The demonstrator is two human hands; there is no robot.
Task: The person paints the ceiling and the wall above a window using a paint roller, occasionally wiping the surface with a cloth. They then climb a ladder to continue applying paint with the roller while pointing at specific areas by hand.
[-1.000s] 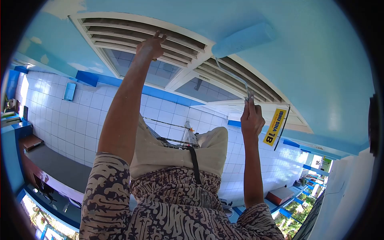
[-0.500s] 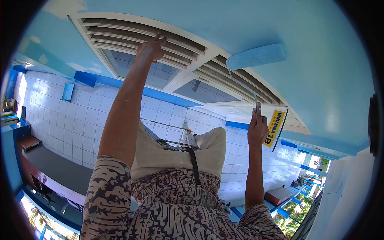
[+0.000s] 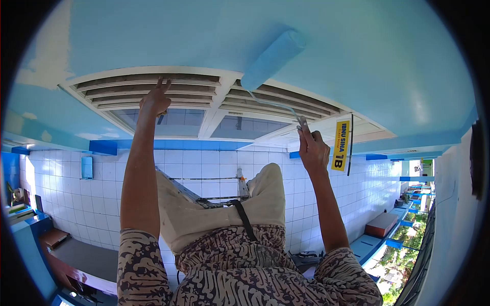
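Note:
My right hand is closed round the handle of a paint roller. The roller's light blue sleeve tilts up to the right against the blue wall, just above the white vent frame, and its thin wire arm runs down to my fingers. My left hand is up at the left louvre vent, gripping a slat, with two fingers reaching over the slats. A yellow classroom sign hangs just right of my right hand.
Below me, between my legs, is a paint-spotted ladder on white floor tiles. Window panes sit under the vents. A dark-topped bench is at the lower left; a brown box-like block stands at the right.
The roller has moved left and up along the wall, its sleeve now more steeply tilted. The view has turned slightly. My left hand stays at the louvre slats.

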